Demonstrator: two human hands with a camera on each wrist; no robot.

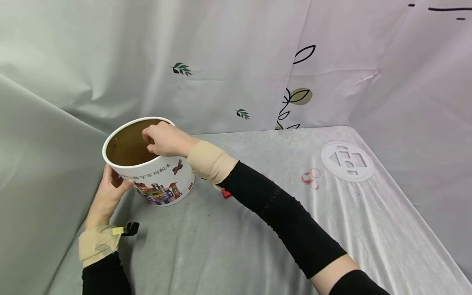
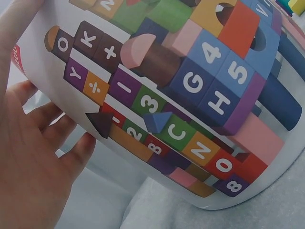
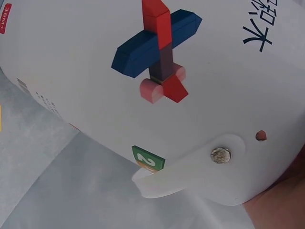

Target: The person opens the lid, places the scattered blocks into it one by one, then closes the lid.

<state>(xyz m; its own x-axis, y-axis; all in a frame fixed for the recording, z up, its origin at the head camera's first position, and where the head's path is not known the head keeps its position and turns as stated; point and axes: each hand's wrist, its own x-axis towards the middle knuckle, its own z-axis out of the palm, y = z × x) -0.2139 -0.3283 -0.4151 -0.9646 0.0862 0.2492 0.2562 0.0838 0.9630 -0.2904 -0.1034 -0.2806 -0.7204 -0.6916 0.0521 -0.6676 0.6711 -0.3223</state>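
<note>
A large white bucket (image 1: 162,168) printed with colourful letter and number blocks stands at the left of the table, its brown inside showing past the white rim. My left hand (image 1: 110,192) grips its lower left side, thumb on the front wall; the left wrist view shows the fingers (image 2: 71,157) against the printed wall. My right hand (image 1: 166,139) reaches over the rim from the right, fingers curled at the opening. I cannot tell whether it holds anything. In the right wrist view, the bucket's white handle strap (image 3: 190,174) with a metal rivet lies close by.
A red block (image 1: 226,193) lies on the table, partly covered by the right forearm. At the far right lies a white round lid (image 1: 347,162) with shaped cutouts. Red ring marks (image 1: 311,178) show beside it. Draped cloth walls (image 1: 221,94) rise behind and at both sides.
</note>
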